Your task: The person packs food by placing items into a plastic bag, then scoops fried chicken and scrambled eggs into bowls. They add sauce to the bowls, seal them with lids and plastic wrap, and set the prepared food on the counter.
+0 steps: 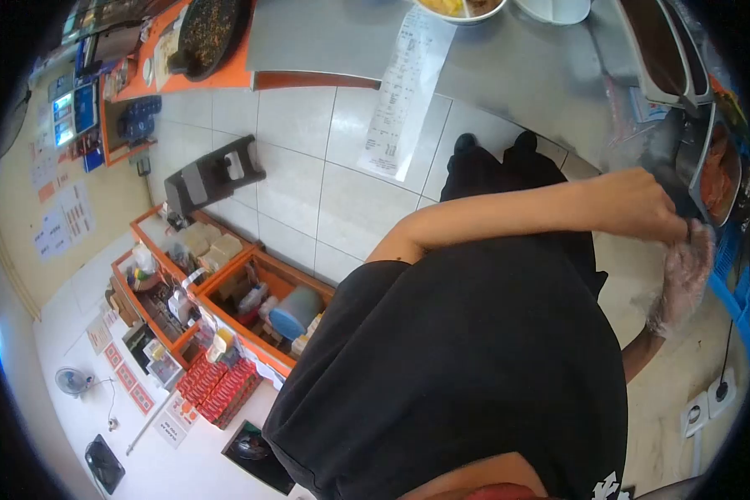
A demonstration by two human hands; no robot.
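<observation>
Across the front of my black shirt reaches my bare left arm. At its end my left hand [637, 206] is closed, its fingertips pinching crinkled clear plastic. That plastic is a disposable glove [675, 302] around my right hand [683, 271], which is raised at the right, touching or nearly touching the left. Wrinkles in the glove hide how the right fingers are bent. Just beyond both hands is a metal container [717, 179] with orange-pink food. A long printed receipt [404, 100] hangs over the counter's edge.
On the steel counter [525, 71] stand a bowl of yellow and brown food [462, 8], a white bowl [554, 8] and deep metal containers [658, 50]. A black pan [212, 37] sits at the far left. Behind are a dark stool [212, 175] and orange shelving [258, 250].
</observation>
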